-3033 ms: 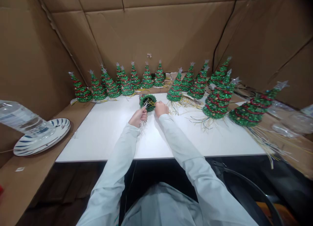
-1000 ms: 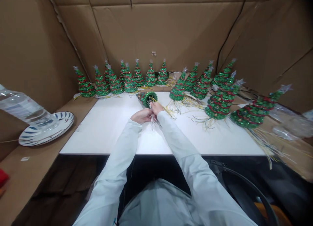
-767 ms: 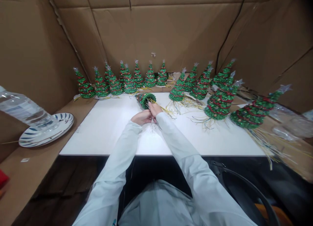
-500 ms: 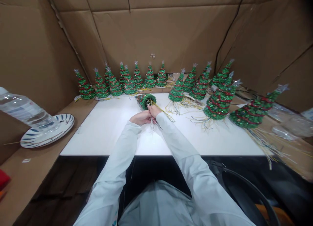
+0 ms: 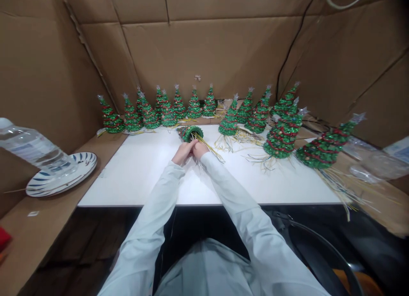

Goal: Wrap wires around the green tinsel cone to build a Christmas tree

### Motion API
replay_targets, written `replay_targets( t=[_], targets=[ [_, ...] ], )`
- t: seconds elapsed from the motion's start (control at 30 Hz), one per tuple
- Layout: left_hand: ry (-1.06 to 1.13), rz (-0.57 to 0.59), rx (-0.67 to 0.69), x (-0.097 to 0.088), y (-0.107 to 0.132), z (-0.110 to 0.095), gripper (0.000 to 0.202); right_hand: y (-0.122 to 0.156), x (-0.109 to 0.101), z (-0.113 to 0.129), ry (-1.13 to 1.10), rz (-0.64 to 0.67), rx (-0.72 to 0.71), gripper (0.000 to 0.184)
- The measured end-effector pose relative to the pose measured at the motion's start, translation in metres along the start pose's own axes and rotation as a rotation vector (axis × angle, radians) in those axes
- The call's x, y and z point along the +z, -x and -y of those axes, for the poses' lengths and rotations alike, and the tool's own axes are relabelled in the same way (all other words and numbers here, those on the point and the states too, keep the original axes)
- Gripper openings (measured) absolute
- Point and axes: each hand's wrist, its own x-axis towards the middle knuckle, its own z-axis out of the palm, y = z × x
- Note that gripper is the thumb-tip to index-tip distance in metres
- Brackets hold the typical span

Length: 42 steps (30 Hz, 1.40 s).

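Tree [image 5: 184, 132] lies sideways on the counter [image 5: 150, 176], pointing left, open base [image 5: 201, 134] facing near and right, where I see left hand [image 5: 183, 153] and right hand [image 5: 200, 149] together, clamped on its wires [image 5: 192, 137].

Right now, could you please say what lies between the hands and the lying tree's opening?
Yellow and whitish strands from the tree, in the head view.

It looks like a small workshop: cardboard walls [image 5: 217, 53] from nine to three o'clock, a white table [image 5: 134, 176], matching trees [image 5: 228, 117] from ten to three, trailing wires [image 5: 339, 188].
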Motion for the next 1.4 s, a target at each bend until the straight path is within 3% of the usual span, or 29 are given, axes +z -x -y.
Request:
replay_targets(
  t=[0.23, 0.43, 0.6, 0.93, 1.13, 1.4],
  targets=[
    [0.100, -0.005, -0.015, -0.001, -0.005, 0.006, 0.019, 0.016, 0.005, -0.003, 0.141, 0.023, -0.078, 0.041],
    [0.202, -0.024, -0.063, -0.007, -0.010, 0.009, 0.015, 0.016, -0.003, -0.012, 0.093, 0.050, -0.143, 0.040],
    [0.272, -0.012, -0.059, -0.011, -0.014, 0.012, 0.008, 0.020, -0.015, -0.028, -0.003, 0.104, -0.226, 0.031],
    [0.262, 0.008, -0.017, -0.011, -0.018, 0.019, 0.009, 0.026, -0.024, -0.062, -0.357, 0.269, -0.149, 0.025],
    [0.256, -0.025, -0.024, -0.009, -0.015, 0.017, 0.009, 0.030, -0.022, -0.053, -0.474, 0.149, -0.059, 0.028],
    [0.276, -0.023, -0.039, -0.007, -0.013, 0.017, 0.010, 0.031, -0.002, -0.034, -0.272, -0.078, 0.029, 0.018]
  ],
)
